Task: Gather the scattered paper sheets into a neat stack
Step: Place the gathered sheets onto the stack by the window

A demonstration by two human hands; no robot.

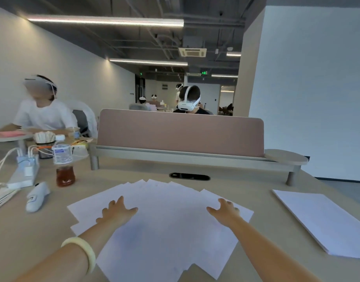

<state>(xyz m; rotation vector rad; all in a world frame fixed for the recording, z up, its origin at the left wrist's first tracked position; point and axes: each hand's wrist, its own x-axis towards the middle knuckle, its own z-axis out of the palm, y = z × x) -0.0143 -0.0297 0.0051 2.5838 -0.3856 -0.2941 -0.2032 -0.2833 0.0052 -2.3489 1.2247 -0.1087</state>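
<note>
Fanned sheets (164,224) pressed flat, lower centre of the desk (246,180).
Fingers of left hand (116,212) and right hand (224,210) lie spread, gripping nothing; overlaps hide the sheet count; right stack (321,220) runs off-frame.

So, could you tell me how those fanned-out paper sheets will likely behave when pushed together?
The fanned sheets look thin, so they would probably flop if lifted. On the smooth desk they should slide easily under the flat left hand and right hand, perhaps skewing.
</note>
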